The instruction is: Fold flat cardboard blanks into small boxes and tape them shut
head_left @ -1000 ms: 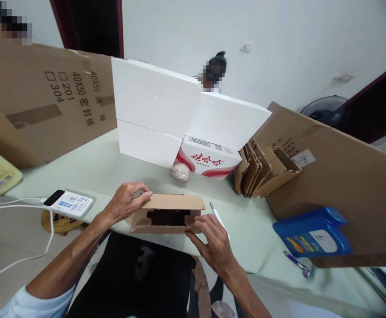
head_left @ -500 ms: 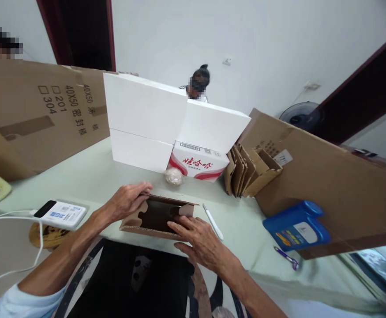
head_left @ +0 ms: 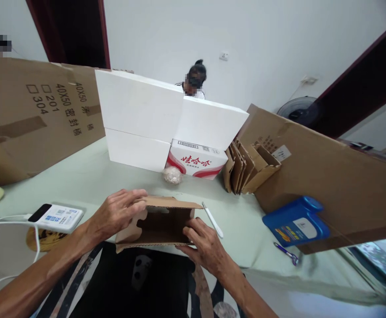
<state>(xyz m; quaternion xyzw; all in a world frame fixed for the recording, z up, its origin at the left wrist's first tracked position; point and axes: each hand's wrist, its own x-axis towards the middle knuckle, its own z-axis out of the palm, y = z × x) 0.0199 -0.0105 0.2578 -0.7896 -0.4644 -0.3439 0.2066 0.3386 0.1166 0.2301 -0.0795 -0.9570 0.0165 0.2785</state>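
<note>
A small brown cardboard box (head_left: pixel 168 224) lies at the table's near edge, its open side toward me and its inside bare. My left hand (head_left: pixel 121 213) grips its far left corner, fingers bent over the edge beside a notched end flap. At the right end, my right hand (head_left: pixel 206 245) has its fingers curled over the box's wall, with the thumb along the near edge. A long flap leans outward along the far side. Just right of the box lies a white slim cutter-like tool (head_left: pixel 213 221), touched by neither hand.
Behind stand white boxes (head_left: pixel 140 104), a red-and-white carton (head_left: pixel 197 161), a tape ball (head_left: pixel 173 175) and folded cardboard pieces (head_left: pixel 245 170). Large cardboard sheets (head_left: pixel 328 185) flank the table. A blue bottle (head_left: pixel 297 223) and pen (head_left: pixel 286 253) lie right; a cabled power bank (head_left: pixel 57 217) lies left. A person (head_left: pixel 195 79) sits beyond.
The box has tipped so that more of its inside shows, and its far flap now leans outward. My right hand's fingers have curled tighter at the right end. The view has shifted slightly.
</note>
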